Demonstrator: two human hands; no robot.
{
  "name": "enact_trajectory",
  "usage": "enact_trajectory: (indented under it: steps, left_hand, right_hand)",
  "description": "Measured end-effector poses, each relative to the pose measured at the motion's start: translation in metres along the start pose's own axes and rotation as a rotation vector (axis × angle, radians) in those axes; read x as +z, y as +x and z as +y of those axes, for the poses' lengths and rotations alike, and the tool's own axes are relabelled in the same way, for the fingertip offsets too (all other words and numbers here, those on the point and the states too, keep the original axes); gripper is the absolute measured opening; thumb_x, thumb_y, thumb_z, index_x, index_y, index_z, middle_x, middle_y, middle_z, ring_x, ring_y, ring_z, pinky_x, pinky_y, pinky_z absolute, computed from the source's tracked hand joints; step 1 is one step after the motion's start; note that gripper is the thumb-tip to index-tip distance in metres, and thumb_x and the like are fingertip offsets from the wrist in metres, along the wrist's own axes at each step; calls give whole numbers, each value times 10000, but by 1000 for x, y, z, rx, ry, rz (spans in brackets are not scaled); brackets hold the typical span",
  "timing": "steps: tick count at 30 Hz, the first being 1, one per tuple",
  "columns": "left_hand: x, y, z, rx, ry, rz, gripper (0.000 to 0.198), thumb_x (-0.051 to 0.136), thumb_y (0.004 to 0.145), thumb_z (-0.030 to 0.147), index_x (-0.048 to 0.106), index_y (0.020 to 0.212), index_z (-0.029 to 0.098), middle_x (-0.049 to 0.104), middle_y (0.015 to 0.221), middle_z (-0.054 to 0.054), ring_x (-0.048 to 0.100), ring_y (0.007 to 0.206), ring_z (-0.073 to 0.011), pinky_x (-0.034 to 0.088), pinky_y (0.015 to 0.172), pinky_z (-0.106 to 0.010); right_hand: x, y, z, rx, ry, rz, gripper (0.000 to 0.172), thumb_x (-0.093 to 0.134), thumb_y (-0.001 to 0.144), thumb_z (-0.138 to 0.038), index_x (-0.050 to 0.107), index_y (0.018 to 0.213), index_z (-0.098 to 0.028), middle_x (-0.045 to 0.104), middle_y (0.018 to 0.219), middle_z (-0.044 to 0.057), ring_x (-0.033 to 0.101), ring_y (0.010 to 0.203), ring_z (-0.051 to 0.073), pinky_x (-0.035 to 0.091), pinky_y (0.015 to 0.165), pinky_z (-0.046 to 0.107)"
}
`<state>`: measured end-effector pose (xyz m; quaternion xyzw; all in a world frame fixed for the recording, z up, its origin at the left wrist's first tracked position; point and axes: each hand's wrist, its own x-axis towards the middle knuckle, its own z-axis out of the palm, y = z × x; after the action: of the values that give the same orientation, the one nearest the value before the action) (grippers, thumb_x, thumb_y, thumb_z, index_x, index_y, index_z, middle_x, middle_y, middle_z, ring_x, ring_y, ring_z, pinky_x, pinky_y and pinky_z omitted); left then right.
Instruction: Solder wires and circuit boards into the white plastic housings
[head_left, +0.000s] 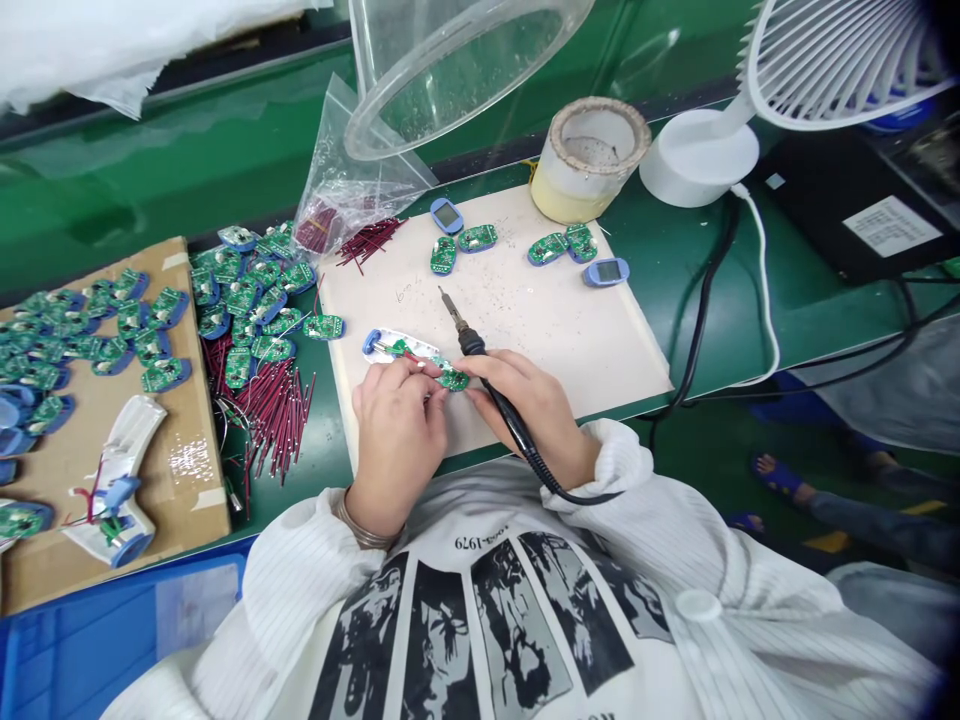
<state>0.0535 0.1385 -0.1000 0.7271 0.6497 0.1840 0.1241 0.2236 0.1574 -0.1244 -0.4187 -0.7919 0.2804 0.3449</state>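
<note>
Small green circuit board front and centre, pinched over the lower part of a pale mat, right beside a white plastic shell with a blue end. Left hand curled nearly shut, fingertips tight on the board. Right hand closed pen-style around a soldering iron, fingers just alongside the board. Iron tip angled up and away, clear of the board, black cord trailing off past the wrist.

Across the mat, scattered solder specks, green boards in blue casings, and two blue housings with small screens. Off to the left, a heap of red-sleeved pins on the green bench, then a cardboard sheet loaded with more boards. Farther up, a crumpled plastic bag, a clear plastic dome, a cream tape-wrapped pot, and a white fan. Ribbed white sleeves along the bottom, metal bangle on the left wrist.
</note>
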Motion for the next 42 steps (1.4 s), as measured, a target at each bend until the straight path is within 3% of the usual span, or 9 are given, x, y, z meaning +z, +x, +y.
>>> enact_trajectory:
  steps: [3, 6, 9, 11, 15, 19, 28, 42]
  left_hand:
    - [0, 0, 1, 6, 14, 15, 102, 577, 866, 174, 652, 802, 197, 677, 1037, -56, 553, 1003, -275, 428, 866, -444]
    - [0, 0, 1, 10, 7, 25, 100, 580, 864, 169, 649, 797, 196, 681, 1037, -56, 550, 994, -274, 423, 860, -445]
    - [-1, 0, 2, 6, -16, 21, 104, 580, 863, 163, 649, 793, 195, 688, 1042, -55, 547, 1001, -272, 420, 868, -445]
    - [-1, 1, 3, -3, -25, 17, 105, 581, 860, 156, 651, 792, 194, 690, 1044, -51, 545, 1004, -270, 421, 873, -445]
    - [-2, 1, 3, -12, -22, 10, 106, 581, 863, 163, 653, 793, 198, 686, 1045, -47, 542, 1000, -272, 421, 880, -448]
    - [-1, 1, 1, -1, -6, 9, 107, 583, 867, 178, 656, 790, 197, 689, 1049, -45, 544, 989, -271, 424, 881, -452]
    - [-1, 1, 0, 17, -1, 12, 102, 580, 859, 171, 654, 795, 201, 688, 1055, -50, 549, 995, -278, 429, 882, -459]
    - [-2, 1, 1, 5, -29, 12, 113, 575, 862, 171, 650, 783, 202, 689, 1046, -51, 547, 1005, -269, 427, 891, -460]
  right_hand:
    - [-2, 0, -1, -25, -13, 19, 260, 478, 982, -185, 569, 1223, -223, 638, 1064, 53, 624, 976, 184, 535, 875, 301]
    - [-9, -6, -7, -29, 17, 130, 287, 506, 978, -211, 534, 1263, -240, 669, 1089, 49, 655, 999, 181, 547, 912, 320]
    - [-22, -21, -17, 62, 163, 297, 380, 590, 937, -242, 470, 1297, -230, 692, 1053, 53, 705, 893, 179, 598, 799, 306]
    - [-31, -31, -25, 105, 126, 352, 352, 640, 902, -248, 506, 1227, -223, 707, 989, 51, 718, 790, 185, 611, 697, 301]
    - [-46, -42, -39, -27, -156, 315, 243, 686, 836, -226, 573, 1051, -238, 720, 846, 38, 713, 690, 217, 608, 579, 317]
    - [-46, -42, -42, -146, -202, 311, 223, 662, 798, -185, 546, 980, -240, 668, 699, 7, 673, 585, 196, 574, 478, 289]
    - [-28, -40, -40, -242, -226, 385, 166, 641, 775, -137, 544, 895, -200, 652, 662, 15, 651, 572, 162, 571, 521, 246]
    - [-26, -40, -39, -242, -271, 381, 157, 644, 766, -151, 557, 887, -200, 663, 659, 20, 665, 579, 166, 585, 531, 246]
